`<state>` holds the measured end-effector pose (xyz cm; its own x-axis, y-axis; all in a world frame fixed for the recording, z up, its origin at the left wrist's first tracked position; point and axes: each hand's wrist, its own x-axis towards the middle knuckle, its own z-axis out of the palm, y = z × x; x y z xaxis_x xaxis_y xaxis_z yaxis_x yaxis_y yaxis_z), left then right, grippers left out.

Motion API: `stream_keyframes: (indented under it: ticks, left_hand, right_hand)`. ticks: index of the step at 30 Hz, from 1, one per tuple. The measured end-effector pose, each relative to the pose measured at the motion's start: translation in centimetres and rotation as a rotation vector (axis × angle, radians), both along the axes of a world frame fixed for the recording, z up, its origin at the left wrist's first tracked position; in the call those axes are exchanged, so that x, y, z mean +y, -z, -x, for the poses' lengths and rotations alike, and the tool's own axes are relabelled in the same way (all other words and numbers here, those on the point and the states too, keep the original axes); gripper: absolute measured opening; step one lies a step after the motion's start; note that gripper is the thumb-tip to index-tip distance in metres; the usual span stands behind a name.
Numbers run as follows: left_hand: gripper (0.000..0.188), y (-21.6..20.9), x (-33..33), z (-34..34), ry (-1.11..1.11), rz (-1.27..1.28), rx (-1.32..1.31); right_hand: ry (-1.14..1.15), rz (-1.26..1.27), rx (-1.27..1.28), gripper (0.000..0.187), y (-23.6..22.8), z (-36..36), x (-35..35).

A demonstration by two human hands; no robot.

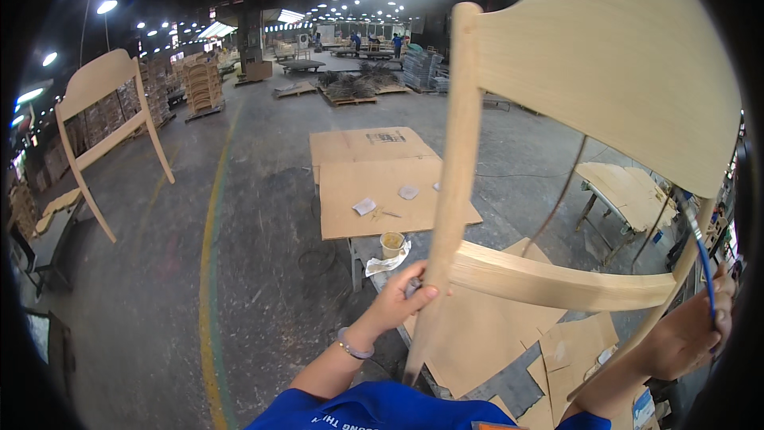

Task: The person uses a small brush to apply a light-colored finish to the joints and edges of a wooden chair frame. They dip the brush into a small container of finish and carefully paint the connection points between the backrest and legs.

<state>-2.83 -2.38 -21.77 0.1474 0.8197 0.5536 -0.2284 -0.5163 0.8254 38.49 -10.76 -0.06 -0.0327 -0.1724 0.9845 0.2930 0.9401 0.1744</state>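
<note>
A pale wooden chair back frame [605,87] with a broad curved top panel and a lower crossrail fills the right side, upright and close to me. My left hand [402,300] is closed around its left post, below the crossrail's level. Something small and dark shows between those fingers, too little to name. At the far right, my right hand [691,330] grips a thin blue-handled paintbrush [706,267] with a silver ferrule. The brush points up beside the frame's right post; its dark tip is near the panel's lower corner.
A second chair back frame [99,99] hangs at left. Cardboard [382,191] covers a table ahead, bearing white pads; a tub of yellowish paste [391,245] and a white cloth [388,261] sit at its near side. More cardboard [485,334] lies below; another table [625,191] stands right.
</note>
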Motion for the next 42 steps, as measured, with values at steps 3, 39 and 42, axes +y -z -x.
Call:
stream_keyframes:
  ticks: [3,39,42]
  left_hand:
    - [0.057,-0.1,-0.5,-0.4,-0.059,0.128,0.002]
    - [0.025,-14.8,-0.4,-15.8,-0.385,-0.688,0.884]
    - [0.024,-14.8,-0.9,-14.5,-0.349,-0.678,0.926]
  right_hand:
    - [-0.068,0.086,0.104,0.027,3.1,-1.4,0.6]
    - [0.363,0.087,0.274,0.032,1.7,-5.6,-2.7]
    - [0.354,0.01,0.286,0.029,1.5,-4.0,-2.6]
